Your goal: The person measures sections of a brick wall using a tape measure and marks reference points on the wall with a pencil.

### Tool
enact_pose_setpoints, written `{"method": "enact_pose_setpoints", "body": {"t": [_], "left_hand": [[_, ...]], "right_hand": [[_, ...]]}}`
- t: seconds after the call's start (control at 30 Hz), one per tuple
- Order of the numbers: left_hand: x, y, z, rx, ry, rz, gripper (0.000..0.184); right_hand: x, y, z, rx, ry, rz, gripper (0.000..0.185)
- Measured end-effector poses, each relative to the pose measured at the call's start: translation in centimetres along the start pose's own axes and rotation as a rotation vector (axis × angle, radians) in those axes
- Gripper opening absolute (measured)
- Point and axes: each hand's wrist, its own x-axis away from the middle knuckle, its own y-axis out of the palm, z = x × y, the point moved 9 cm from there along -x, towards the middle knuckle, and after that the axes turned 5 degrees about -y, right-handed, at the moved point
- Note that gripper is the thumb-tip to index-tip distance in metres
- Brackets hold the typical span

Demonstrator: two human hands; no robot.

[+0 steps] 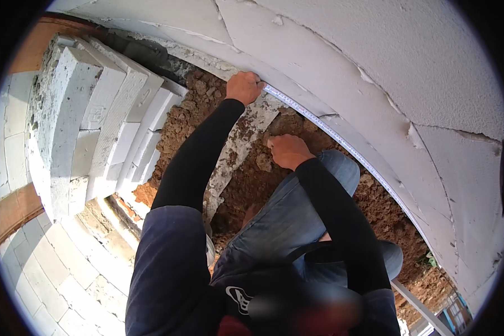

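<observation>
My left hand (244, 88) is closed on the end of a white measuring tape (341, 141), against the foot of the pale block wall (347, 73). From there the tape runs along the wall's lower part, curving down to the lower right. My right hand (290, 152) is curled above the brown soil (252, 173), close to my bent knee and apart from the tape. Its fingers are pressed together, and I cannot make out whether anything is in them. Black sleeves cover both forearms.
Pale blocks (103, 112) are stacked at the left. A rough mortar strip (224, 168) crosses the soil between my arms. Light paving (50, 263) lies at the lower left. A thin pale bar (423, 308) slants at the lower right, near a small green plant (431, 259).
</observation>
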Motion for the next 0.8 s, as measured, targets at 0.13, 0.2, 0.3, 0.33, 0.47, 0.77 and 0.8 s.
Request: {"method": "enact_pose_setpoints", "body": {"t": [0.13, 0.2, 0.3, 0.33, 0.47, 0.77, 0.8], "left_hand": [[-0.1, -0.2, 0.4, -0.024, 0.005, -0.024, 0.032], [-0.1, 0.2, 0.0, -0.014, 0.001, -0.016, 0.031], [-0.1, 0.5, -0.2, 0.019, 0.011, 0.007, 0.029], [-0.1, 0.6, -0.3, 0.02, 0.02, -0.005, 0.029], [-0.1, 0.4, -0.1, -0.031, 0.026, 0.019, 0.031], [0.0, 0.4, -0.4, 0.006, -0.011, 0.011, 0.034], [0.0, 0.4, -0.4, -0.003, -0.021, 0.007, 0.034]], "right_hand": [[-0.2, -0.2, 0.1, -0.003, 0.024, 0.01, 0.025], [-0.1, -0.4, -0.1, 0.002, 0.015, 0.001, 0.026], [-0.4, -0.2, 0.1, 0.004, 0.023, -0.018, 0.028], [-0.4, 0.0, 0.2, 0.003, 0.028, -0.025, 0.029], [-0.2, -0.6, -0.3, 0.016, 0.02, -0.029, 0.031], [-0.2, -1.8, -0.4, 0.008, 0.027, 0.057, 0.027], [-0.2, -1.9, -0.4, 0.004, 0.025, 0.073, 0.026]]}}
